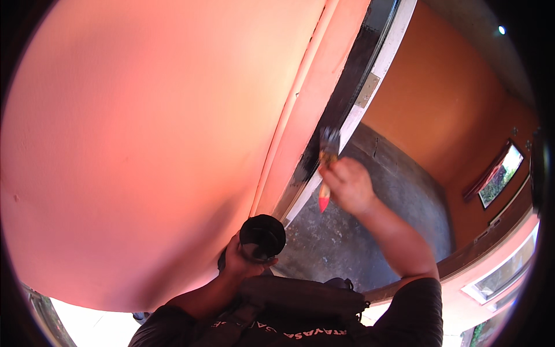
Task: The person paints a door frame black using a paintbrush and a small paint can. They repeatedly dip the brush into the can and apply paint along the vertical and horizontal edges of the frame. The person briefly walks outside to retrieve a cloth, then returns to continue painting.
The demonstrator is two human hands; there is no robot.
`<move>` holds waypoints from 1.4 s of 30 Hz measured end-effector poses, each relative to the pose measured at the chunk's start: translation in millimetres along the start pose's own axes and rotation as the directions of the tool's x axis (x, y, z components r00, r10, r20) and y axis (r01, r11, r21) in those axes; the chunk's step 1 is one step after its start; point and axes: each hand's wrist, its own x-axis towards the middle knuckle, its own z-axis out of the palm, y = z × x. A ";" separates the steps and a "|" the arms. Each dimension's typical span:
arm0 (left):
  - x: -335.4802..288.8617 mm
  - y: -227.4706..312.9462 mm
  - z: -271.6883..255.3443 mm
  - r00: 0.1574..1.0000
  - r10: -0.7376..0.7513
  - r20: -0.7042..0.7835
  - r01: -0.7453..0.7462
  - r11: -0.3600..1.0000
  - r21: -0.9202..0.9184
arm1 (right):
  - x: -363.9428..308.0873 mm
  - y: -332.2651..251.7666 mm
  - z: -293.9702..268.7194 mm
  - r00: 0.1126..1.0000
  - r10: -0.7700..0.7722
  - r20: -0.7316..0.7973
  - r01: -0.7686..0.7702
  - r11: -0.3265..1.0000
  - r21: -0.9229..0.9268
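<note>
A paintbrush (329, 151) with a red-tipped handle is gripped in my right hand (348, 182), fingers closed round it. Its dark bristles point upward and lie against the door frame (346, 81), whose face is coated dark brown or black, with a white strip along its right edge. Lower and to the left, my left hand (241, 261) is wrapped around a round black container (263, 238), open at the top. Dark liquid shows inside it. Toward its lower end the frame has a paler brown stretch (289, 202).
A pink wall (144, 144) fills the left side, up to the frame. Through the doorway are a grey concrete floor (399, 202), an orange wall (428, 98) and a small window (502, 173). A metal hinge plate (368, 90) sits on the white strip.
</note>
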 end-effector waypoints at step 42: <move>-4.7 -0.2 12.7 0.995 0.067 0.075 -0.075 0.992 0.101 | 64.7 56.6 -73.2 0.824 0.407 -0.393 -0.345 0.912 0.222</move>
